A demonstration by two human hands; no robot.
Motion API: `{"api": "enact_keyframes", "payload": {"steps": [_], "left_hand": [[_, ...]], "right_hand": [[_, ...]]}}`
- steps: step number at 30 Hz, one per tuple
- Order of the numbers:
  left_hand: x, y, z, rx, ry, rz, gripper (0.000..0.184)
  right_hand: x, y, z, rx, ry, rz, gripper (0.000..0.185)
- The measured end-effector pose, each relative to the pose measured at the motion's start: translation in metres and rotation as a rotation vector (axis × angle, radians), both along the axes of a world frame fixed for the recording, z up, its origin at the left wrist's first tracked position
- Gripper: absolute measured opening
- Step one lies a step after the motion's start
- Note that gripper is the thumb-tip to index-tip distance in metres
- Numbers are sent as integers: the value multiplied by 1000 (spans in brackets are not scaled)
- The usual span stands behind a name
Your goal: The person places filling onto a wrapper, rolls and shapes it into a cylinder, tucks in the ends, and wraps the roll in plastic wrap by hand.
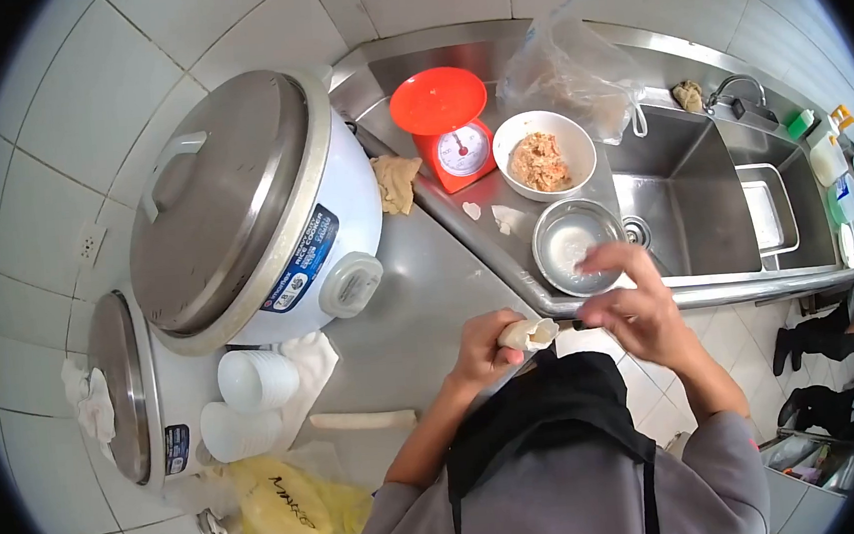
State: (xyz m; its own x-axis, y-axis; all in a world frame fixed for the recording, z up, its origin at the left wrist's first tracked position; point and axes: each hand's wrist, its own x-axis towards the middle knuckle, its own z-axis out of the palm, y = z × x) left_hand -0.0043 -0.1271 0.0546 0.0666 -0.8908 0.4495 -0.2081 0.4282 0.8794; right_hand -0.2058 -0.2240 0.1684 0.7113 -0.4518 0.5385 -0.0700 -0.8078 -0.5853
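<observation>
There are two large cookers, two sink basins, one faucet and one metal tray. One red scale, one white bowl and one metal bowl are present. There are two pale rolls, two stacks of white cups, two pale scraps, one clear plastic bag and one yellow bag. The person has two hands, one left hand and one right hand. The bottles at the edge are too crowded to count.
</observation>
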Motion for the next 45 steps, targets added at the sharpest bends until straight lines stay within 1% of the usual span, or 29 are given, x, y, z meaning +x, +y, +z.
{"api": "enact_keyframes", "payload": {"steps": [2,3,4,6,8,10,11,12,13,14,15,16,18,19,20,21,22,24,27,32,33,34,36,37,38,42,43,44,45], "left_hand": [[-2,-1,2,-7,4,-45,64],[-2,-1,2,-13,8,-81,65],[-4,-1,2,-15,8,-85,65],[-5,-1,1,-62,-18,-73,65],[-3,0,1,-67,-14,-64,65],[-1,3,2,-67,-8,-47,64],[0,5,2,-72,-5,-30,64],[0,5,3,-78,-2,-15,65],[0,4,4,-79,1,-13,65],[0,4,4,-116,-65,-4,64],[0,4,5,-151,-132,3,64],[0,4,6,-149,-132,-3,64],[2,1,9,-230,-260,64,62],[3,-1,11,-234,-260,59,62],[5,-1,13,-279,-348,90,61],[8,-1,16,-324,-436,123,60],[10,-1,18,-325,-436,121,60],[15,-2,23,-378,-568,170,60],[20,-2,30,-393,-664,214,59],[28,-6,27,-425,-707,239,58],[28,-7,25,-430,-728,249,58],[27,-8,24,-460,-707,212,58],[26,-6,22,-403,-695,230,59],[26,-8,21,-428,-681,193,59],[25,-10,18,-388,-692,190,59],[17,-19,18,-314,-764,168,60],[14,-22,17,-338,-759,136,60],[11,-24,16,-297,-696,132,61],[8,-27,13,-256,-632,123,62]], "right_hand": [[8,8,17,-147,45,147,19],[13,11,23,-158,114,177,21],[14,10,22,-160,114,174,21],[16,7,18,-283,239,259,21],[13,9,21,-277,186,249,21],[5,12,19,-149,0,132,23],[3,15,10,-55,11,61,21],[5,21,-3,-57,14,66,21],[8,29,-18,324,-35,69,20],[12,35,-30,709,-85,66,18],[16,38,-36,823,-115,116,18],[18,40,-36,825,-118,110,18],[24,40,-34,1016,-123,139,21],[27,39,-31,1083,-140,157,22],[27,37,-29,1084,-141,153,22],[27,33,-27,1139,-94,179,22],[28,31,-25,1194,-48,205,23],[29,29,-17,1208,-53,223,23],[36,31,-18,1225,-61,226,23],[49,35,-32,1187,-139,174,20],[48,35,-31,1169,-90,155,20],[48,34,-36,1025,-40,95,19],[44,32,-34,1006,-31,91,20],[44,29,-34,1034,-47,107,21],[43,28,-36,1066,-63,126,22],[36,20,-42,1107,-72,49,20],[30,21,-37,1014,-48,-28,15],[26,22,-37,1004,-68,-64,15],[20,23,-39,922,-117,-80,13]]}}
